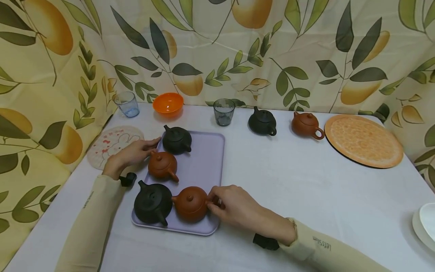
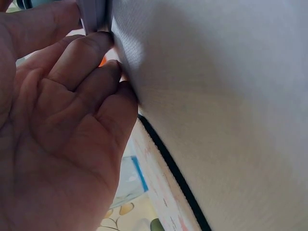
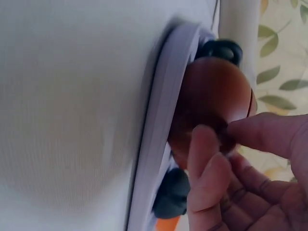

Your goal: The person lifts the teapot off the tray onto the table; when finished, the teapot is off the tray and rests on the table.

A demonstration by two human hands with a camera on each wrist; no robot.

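Note:
My right hand (image 1: 238,206) pinches the handle of a reddish-brown teapot (image 1: 191,204), which sits at the near right corner of a light purple tray (image 1: 200,158). In the right wrist view, thumb and fingers meet at the handle. My left hand (image 1: 133,154) holds the tray's left edge, with the thumb at the rim and the other fingertips low by the table in the left wrist view. Also on the tray are a large black teapot (image 1: 153,203), a second reddish-brown teapot (image 1: 162,165) and a smaller black teapot (image 1: 176,139).
A blue glass (image 1: 127,105), an orange bowl (image 1: 168,105) and a grey glass (image 1: 224,112) stand behind the tray. Farther right are a black teapot (image 1: 262,121), a brown teapot (image 1: 306,124) and a round mat (image 1: 363,140). A bunny mat (image 1: 113,145) lies left; a white bowl (image 1: 424,223) is far right.

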